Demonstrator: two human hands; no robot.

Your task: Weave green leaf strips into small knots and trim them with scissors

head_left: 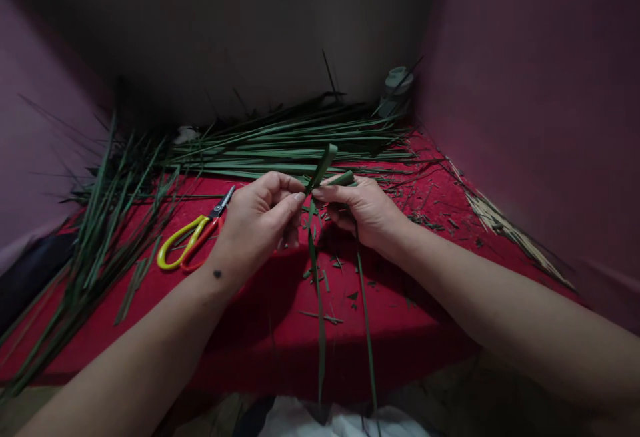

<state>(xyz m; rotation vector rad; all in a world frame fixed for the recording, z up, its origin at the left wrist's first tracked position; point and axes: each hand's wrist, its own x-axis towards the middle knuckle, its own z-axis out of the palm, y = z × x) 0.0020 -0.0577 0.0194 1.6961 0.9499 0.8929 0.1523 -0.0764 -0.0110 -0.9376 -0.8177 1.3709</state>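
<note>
Between my two hands is a long green leaf strip (322,165), bent into loops above the fingers. Its two narrow tails hang down past the table's front edge. My left hand (267,213) pinches the strip near the crossing, thumb against forefinger. My right hand (363,207) grips it just beside, with a second folded loop sticking out above the thumb. Exactly how the strip crosses is hidden by the fingertips. Scissors (197,233) with yellow and red handles lie left of my left wrist, blades pointing away.
A red cloth (430,190) covers the table, strewn with green leaf scraps. Long green leaves (280,140) lie in a pile at the back, and more leaves (100,243) spread along the left side. Pale thin sticks (510,230) rest at the right edge. A whitish jar (397,87) stands back right.
</note>
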